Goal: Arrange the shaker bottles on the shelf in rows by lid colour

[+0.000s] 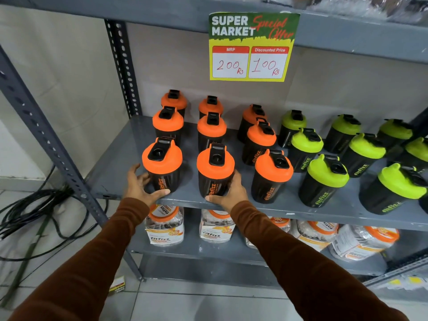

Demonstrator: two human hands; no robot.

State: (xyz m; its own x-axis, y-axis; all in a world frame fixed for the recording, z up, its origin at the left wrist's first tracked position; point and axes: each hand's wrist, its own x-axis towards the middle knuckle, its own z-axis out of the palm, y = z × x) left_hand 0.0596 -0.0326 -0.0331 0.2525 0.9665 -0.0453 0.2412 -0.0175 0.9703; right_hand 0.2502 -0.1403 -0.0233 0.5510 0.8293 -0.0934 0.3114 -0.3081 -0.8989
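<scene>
Reaching onto the grey metal shelf [120, 158], both hands sit at its front edge, each on a shaker bottle. Left hand [141, 185] is spread wide around the left side and base of the front-left orange-lid bottle [163, 166], thumb lying along the shelf lip under the bottle, fingers curled round its far left side; contact looks loose, more cupping than squeezing. Right hand [232, 189] wraps the right side of the second front orange-lid bottle [215, 170], thumb low at the bottle base near the shelf edge, fingers partly hidden behind the black body, so cannot tell how firm the grip is. Both bottles stand upright on the shelf, not lifted. Brown sleeves [301, 262] cover both forearms. Orange-lid bottles fill three columns on the left half, three deep; a third front orange one [272, 176] stands just beside the right hand, apart from it. Green-lid bottles [324, 181] take the right half, also in columns running front to back, some tilted in the wide-angle view. All bodies black with fitfizz print. Price sign [251, 46] hangs from the upper shelf, reads 200 and 100. Jars [165, 224] with orange labels sit on the lower shelf. Black cables [34, 205] lie on the floor at left.
</scene>
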